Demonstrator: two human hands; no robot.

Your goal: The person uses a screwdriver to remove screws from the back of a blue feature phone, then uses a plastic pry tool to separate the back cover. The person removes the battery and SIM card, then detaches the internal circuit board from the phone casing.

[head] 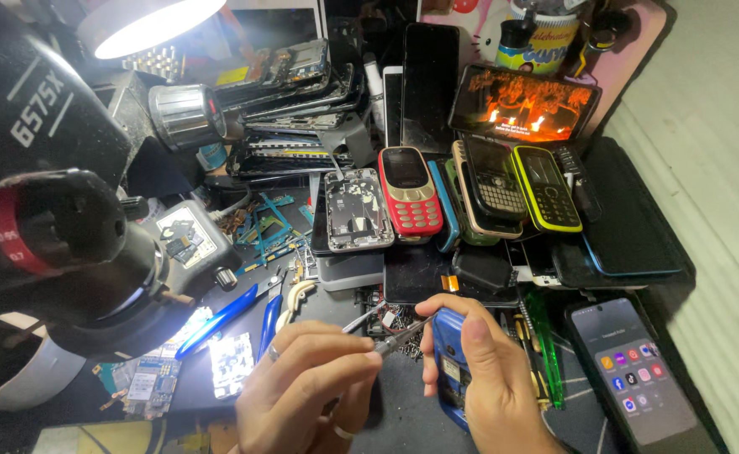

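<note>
— Fingers of the left hand (306,382) pinch thin metal tweezers (386,330); are the tips touching anything?

— They meet the top edge of a small blue phone (449,361), glossy plastic, back open. The right hand (491,378) wraps it, thumb pressed on top.

— Nearby?

— Blue-handled pliers (226,318) lie left on the dark mat; a red keypad phone (410,192) sits well behind.

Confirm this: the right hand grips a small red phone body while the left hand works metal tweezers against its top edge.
Wrong colour: the head view shows the right hand gripping a small blue phone body, not red. The left hand does work metal tweezers against its top edge.
</note>
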